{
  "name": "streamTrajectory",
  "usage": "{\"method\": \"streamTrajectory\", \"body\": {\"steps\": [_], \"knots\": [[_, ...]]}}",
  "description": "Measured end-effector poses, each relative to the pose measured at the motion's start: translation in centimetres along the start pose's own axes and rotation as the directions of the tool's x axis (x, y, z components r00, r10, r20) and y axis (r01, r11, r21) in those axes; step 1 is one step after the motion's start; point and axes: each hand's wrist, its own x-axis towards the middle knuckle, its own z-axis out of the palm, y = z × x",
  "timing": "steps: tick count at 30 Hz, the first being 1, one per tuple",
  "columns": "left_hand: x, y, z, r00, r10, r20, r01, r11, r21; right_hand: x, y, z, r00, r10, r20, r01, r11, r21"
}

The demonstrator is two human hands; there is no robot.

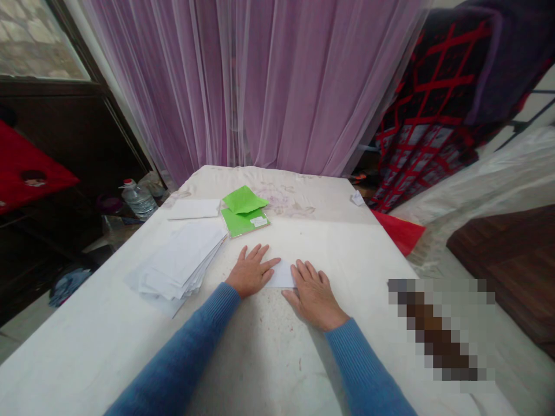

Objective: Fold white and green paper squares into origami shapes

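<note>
A small folded white paper (281,274) lies flat on the white-covered table (269,352), between my two hands. My left hand (250,270) rests palm down against its left end, and my right hand (313,296) presses on its right end, partly covering it. Both hands have their fingers spread. To the left lies a loose stack of white paper sheets (182,260). Beyond it are a single white sheet (193,209), a bright green folded paper (245,199), and a green paper pack with a white label (243,223).
A plastic water bottle (139,199) stands beyond the table's left edge. A red cloth (399,231) hangs past the right edge, and a small white paper scrap (357,198) sits at the far right corner. A purple sheer curtain (255,86) hangs behind the table.
</note>
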Motion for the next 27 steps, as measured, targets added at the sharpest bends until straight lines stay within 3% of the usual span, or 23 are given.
{"method": "streamTrajectory", "body": {"steps": [10,20,27], "knots": [[-0.1,0.2,-0.7,1.0,0.001,0.029,0.0,1.0,-0.03,0.8,-0.3,1.1,0.993,-0.082,-0.08,0.085,0.996,0.036],[-0.1,0.1,-0.8,0.999,0.002,0.042,-0.001,1.0,-0.031,0.8,3.4,-0.4,0.973,-0.195,-0.124,0.212,0.967,0.144],[-0.3,-0.1,-0.9,0.999,0.026,0.041,-0.023,0.998,-0.059,1.0,3.6,0.0,0.942,-0.268,-0.2,0.295,0.949,0.116]]}}
